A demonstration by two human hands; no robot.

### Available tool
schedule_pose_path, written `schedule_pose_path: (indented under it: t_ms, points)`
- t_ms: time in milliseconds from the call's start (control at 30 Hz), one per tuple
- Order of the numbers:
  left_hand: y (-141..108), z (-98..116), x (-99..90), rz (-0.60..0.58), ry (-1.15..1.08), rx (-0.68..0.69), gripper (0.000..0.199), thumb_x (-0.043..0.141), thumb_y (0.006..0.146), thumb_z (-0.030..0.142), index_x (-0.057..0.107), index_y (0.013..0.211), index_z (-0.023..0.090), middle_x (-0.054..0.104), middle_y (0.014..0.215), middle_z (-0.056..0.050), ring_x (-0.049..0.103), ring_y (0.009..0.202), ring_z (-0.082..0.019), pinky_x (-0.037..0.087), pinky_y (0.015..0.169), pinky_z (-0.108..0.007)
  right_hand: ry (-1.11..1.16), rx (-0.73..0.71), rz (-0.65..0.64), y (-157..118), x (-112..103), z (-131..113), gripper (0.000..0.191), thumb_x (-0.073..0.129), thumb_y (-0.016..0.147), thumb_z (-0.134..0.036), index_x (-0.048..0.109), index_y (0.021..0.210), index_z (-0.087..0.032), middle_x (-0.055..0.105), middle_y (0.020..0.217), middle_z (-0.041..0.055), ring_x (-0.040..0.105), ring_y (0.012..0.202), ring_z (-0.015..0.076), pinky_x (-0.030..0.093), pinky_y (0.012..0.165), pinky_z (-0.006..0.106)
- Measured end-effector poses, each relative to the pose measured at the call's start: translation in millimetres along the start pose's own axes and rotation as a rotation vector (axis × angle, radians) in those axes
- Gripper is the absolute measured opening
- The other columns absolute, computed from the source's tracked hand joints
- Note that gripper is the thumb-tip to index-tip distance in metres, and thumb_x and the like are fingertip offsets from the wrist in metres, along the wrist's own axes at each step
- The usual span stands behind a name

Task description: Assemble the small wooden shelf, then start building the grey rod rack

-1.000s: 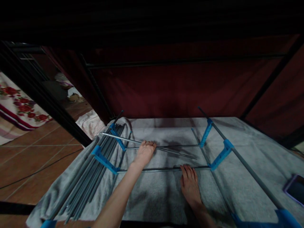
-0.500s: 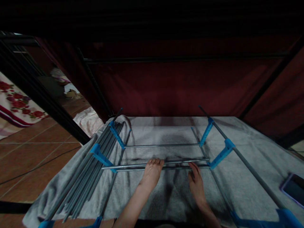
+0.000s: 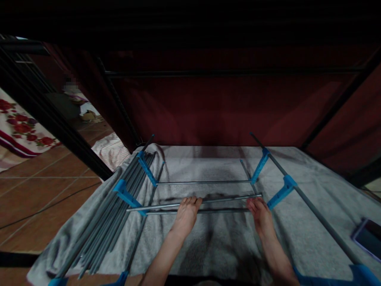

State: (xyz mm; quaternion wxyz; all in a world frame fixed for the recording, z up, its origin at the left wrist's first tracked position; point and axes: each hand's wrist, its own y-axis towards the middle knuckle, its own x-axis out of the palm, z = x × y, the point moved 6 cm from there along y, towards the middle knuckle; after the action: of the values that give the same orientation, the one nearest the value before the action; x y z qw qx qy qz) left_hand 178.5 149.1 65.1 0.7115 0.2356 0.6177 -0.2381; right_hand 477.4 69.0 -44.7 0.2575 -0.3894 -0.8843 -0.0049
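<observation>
My left hand [image 3: 188,210] is closed over the middle of a loose grey metal tube [image 3: 160,207]. This tube lies across the frame, tilted slightly up toward its right end, just above a fixed cross tube [image 3: 223,211]. At the right, my right hand [image 3: 259,212] has its fingers bent over the joint where the fixed cross tube meets a blue plastic connector [image 3: 278,196]. It sits just below the loose tube's end, and the hand hides the joint. Near the loose tube's left end is another blue connector [image 3: 127,195].
A bundle of grey tubes [image 3: 102,230] lies at the left on a grey blanket [image 3: 226,246]. A farther cross tube [image 3: 202,182] spans the frame. To the right lies a phone [image 3: 369,238]. Dark red fabric [image 3: 208,111] hangs behind; tiled floor [image 3: 44,198] shows at left.
My right hand has moved right to the connector joint, and its fingers have bent. The loose tube's right end has risen slightly; my left hand has shifted a little left along with it.
</observation>
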Motion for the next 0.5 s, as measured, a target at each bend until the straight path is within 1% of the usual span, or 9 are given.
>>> schedule_pose_path:
  t_ms: [100, 267, 367, 500]
  points:
    - [2.3, 3.9, -1.6, 0.007, -0.011, 0.016, 0.05, 0.034, 0.083, -0.002, 0.053, 0.122, 0.023, 0.062, 0.107, -0.005, 0.057, 0.101, -0.02, 0.04, 0.096, -0.037, 0.077, 0.05, 0.002, 12.3, -2.0, -3.8, 0.021, 0.07, 0.067, -0.029, 0.057, 0.083, -0.022, 0.065, 0.078, -0.0044, 0.065, 0.072, 0.0128, 0.056, 0.076, 0.029]
    - [8.9, 10.8, -4.9, 0.028, -0.014, 0.03, 0.047, 0.036, 0.083, -0.002, 0.055, 0.119, 0.021, 0.062, 0.105, -0.007, 0.057, 0.1, -0.02, 0.039, 0.095, -0.036, 0.11, 0.066, 0.03, 23.1, -1.7, -3.4, 0.017, 0.067, 0.07, -0.021, 0.061, 0.086, -0.021, 0.068, 0.079, -0.0036, 0.066, 0.072, 0.0114, 0.056, 0.072, 0.025]
    - [14.0, 13.4, -7.7, 0.037, -0.002, 0.054, 0.049, 0.037, 0.08, -0.004, 0.056, 0.118, 0.021, 0.063, 0.103, -0.006, 0.058, 0.097, -0.02, 0.04, 0.093, -0.036, 0.168, 0.118, 0.047, 26.4, 3.9, -1.5, 0.01, 0.062, 0.075, -0.019, 0.061, 0.085, -0.019, 0.069, 0.078, -0.0018, 0.067, 0.072, 0.0111, 0.056, 0.069, 0.024]
    - [18.7, 19.2, -10.3, 0.029, -0.001, 0.048, 0.049, 0.037, 0.081, -0.003, 0.056, 0.119, 0.02, 0.063, 0.103, -0.006, 0.058, 0.097, -0.021, 0.042, 0.091, -0.036, 0.187, 0.135, 0.062, 32.1, 11.6, -5.7, 0.009, 0.063, 0.073, -0.018, 0.061, 0.082, -0.02, 0.07, 0.077, -0.0022, 0.068, 0.069, 0.0104, 0.057, 0.066, 0.021]
